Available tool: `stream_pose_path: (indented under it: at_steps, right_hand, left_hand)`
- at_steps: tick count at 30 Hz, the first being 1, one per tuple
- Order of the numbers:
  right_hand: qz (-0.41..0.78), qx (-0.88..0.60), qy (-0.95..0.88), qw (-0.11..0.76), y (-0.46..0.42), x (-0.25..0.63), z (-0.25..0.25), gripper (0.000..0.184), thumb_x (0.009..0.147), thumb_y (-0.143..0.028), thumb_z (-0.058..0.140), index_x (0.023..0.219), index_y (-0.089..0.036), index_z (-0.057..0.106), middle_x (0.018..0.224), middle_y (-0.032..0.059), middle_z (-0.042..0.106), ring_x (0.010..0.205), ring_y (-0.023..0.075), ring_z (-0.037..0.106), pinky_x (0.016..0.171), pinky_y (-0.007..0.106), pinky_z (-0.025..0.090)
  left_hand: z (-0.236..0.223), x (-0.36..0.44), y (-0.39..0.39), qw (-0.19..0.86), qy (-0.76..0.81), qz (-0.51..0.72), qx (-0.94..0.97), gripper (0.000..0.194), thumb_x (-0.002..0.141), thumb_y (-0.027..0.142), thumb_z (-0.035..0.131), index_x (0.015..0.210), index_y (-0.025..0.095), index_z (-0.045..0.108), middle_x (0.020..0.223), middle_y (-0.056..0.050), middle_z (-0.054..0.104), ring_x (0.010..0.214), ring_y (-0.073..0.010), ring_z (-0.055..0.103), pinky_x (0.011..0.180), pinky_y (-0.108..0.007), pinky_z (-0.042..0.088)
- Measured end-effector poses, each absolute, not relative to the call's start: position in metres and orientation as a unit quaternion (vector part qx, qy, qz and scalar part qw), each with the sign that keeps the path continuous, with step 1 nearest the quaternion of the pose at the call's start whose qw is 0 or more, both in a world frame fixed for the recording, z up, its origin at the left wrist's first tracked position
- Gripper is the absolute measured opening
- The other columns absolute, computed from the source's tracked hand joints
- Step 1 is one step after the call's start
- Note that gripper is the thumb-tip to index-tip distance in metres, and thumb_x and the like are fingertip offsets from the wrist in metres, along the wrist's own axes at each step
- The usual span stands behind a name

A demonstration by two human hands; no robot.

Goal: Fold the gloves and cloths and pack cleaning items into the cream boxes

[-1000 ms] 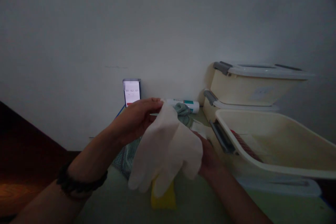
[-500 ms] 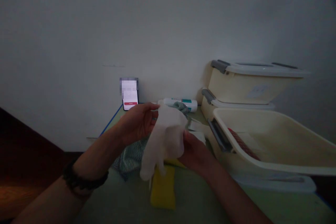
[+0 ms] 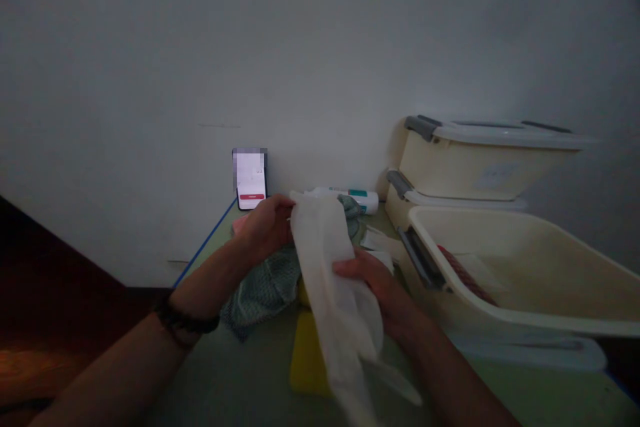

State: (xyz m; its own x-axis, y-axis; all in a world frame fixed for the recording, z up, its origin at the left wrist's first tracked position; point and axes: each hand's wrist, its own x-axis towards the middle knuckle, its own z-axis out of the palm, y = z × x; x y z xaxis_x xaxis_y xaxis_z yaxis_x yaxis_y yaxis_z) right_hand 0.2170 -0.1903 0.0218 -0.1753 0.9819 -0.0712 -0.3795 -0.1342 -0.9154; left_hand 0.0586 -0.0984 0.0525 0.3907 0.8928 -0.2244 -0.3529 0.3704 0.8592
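"Head view, nearest things first: what are your hands busy with?"

"You have a thin white glove [image 3: 345,307] between them, above the table, its fingers dangling toward you. Your left hand [image 3: 267,223] pinches the cuff edge; your right hand [image 3: 380,287] holds its side, thumb on top. Both hands look outside it."

"And the step?"

"It looks like handling the glove by its cuff, perhaps straightening or opening it; you can't tell which. The next move seems to call for a firm cuff hold and a gentle right hand, as thin material could stick or tear."

"What lies around you?"

"Below the glove, on your green tabletop [image 3: 235,380], sits what looks like a yellow sponge [image 3: 307,363], with a patterned cloth [image 3: 267,290] beyond. To your right is an open box [image 3: 575,260]; a lidded box [image 3: 460,170] tops the stack behind it. Farther back, you have a white bottle or tube [image 3: 367,202] lying down and an upright phone [image 3: 251,180], near a plain wall [image 3: 320,67]."
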Motion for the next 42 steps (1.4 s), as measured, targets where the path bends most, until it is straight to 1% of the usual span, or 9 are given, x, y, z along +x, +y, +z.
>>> stream_pose_path:
  at_steps: [3,6,11,14,18,24,29,38,42]
  right_hand:
    - [0.722,-0.386,-0.346,0.458,-0.186,0.215,0.013,0.039,0.058,-0.018,0.063,0.096,-0.018,0.053,0.064,-0.0027,0.064,0.045,0.0114,0.055,0.039,0.022,0.044]
    - [0.713,-0.387,-0.351,0.467,-0.182,0.213,0.005,0.037,0.062,-0.017,0.061,0.098,-0.019,0.053,0.064,-0.0034,0.063,0.049,0.0111,0.057,0.044,0.021,0.046]
    - [0.658,-0.413,-0.387,0.496,-0.177,0.210,0.006,0.017,0.070,-0.029,0.063,0.083,-0.018,0.058,0.061,-0.0040,0.062,0.052,0.0098,0.058,0.054,0.022,0.047]
    - [0.628,-0.424,-0.396,0.518,-0.176,0.210,0.008,0.024,0.070,-0.040,0.065,0.077,-0.018,0.056,0.061,-0.0036,0.061,0.052,0.0114,0.058,0.053,0.025,0.048]
    - [0.553,-0.452,-0.398,0.576,-0.178,0.213,0.009,0.032,0.067,-0.042,0.069,0.086,-0.020,0.057,0.071,-0.0025,0.062,0.060,0.0126,0.058,0.053,0.024,0.047]
    - [0.538,-0.420,-0.388,0.619,-0.183,0.215,0.012,0.021,0.076,-0.043,0.061,0.083,-0.023,0.058,0.066,-0.0052,0.059,0.050,0.0078,0.048,0.045,0.019,0.037]
    - [0.567,-0.366,-0.322,0.664,-0.182,0.212,0.014,0.019,0.072,-0.037,0.068,0.082,-0.023,0.060,0.070,-0.0053,0.062,0.057,0.0083,0.053,0.052,0.019,0.042]
    - [0.594,-0.278,-0.198,0.728,-0.173,0.217,0.015,0.014,0.078,-0.035,0.061,0.081,-0.022,0.060,0.076,-0.0026,0.067,0.069,0.0126,0.062,0.065,0.026,0.050]
    - [0.616,-0.253,-0.160,0.728,-0.170,0.216,0.016,0.021,0.084,-0.037,0.052,0.088,-0.020,0.063,0.086,0.0010,0.070,0.084,0.0146,0.063,0.078,0.028,0.050]
  left_hand:
    - [0.032,0.062,-0.089,0.741,0.367,0.417,0.376,0.017,0.073,0.015,0.043,0.068,0.011,0.059,0.062,-0.005,0.062,0.055,-0.0153,0.060,0.053,-0.027,0.051]
    - [0.018,0.066,-0.086,0.739,0.365,0.408,0.394,0.014,0.075,0.013,0.047,0.072,0.011,0.060,0.068,-0.007,0.066,0.059,-0.0152,0.062,0.057,-0.025,0.051]
    - [0.010,0.066,-0.088,0.719,0.358,0.402,0.440,0.022,0.068,0.007,0.065,0.088,0.013,0.060,0.078,-0.005,0.068,0.066,-0.0147,0.064,0.061,-0.023,0.051]
    - [0.016,0.062,-0.092,0.688,0.336,0.365,0.529,0.032,0.067,0.012,0.070,0.096,0.015,0.057,0.085,-0.005,0.068,0.070,-0.0155,0.065,0.063,-0.025,0.052]
    - [0.037,0.058,-0.102,0.629,0.300,0.305,0.649,0.019,0.072,0.020,0.068,0.087,0.016,0.058,0.083,0.000,0.064,0.071,-0.0112,0.061,0.064,-0.021,0.048]
    - [0.066,0.051,-0.116,0.574,0.299,0.244,0.722,0.020,0.073,0.029,0.066,0.085,0.017,0.056,0.076,0.003,0.058,0.064,-0.0092,0.054,0.054,-0.019,0.042]
    - [0.071,0.048,-0.114,0.578,0.306,0.279,0.703,0.016,0.076,0.028,0.062,0.082,0.018,0.053,0.071,0.005,0.052,0.055,-0.0051,0.045,0.048,-0.016,0.034]
    - [0.052,0.038,-0.100,0.621,0.289,0.049,0.727,0.034,0.062,0.020,0.073,0.091,0.019,0.057,0.089,-0.002,0.066,0.085,-0.0182,0.063,0.073,-0.029,0.048]
    - [0.053,0.041,-0.099,0.572,0.303,0.166,0.744,0.016,0.072,0.028,0.066,0.078,0.017,0.057,0.076,0.001,0.063,0.072,-0.0128,0.060,0.062,-0.022,0.046]
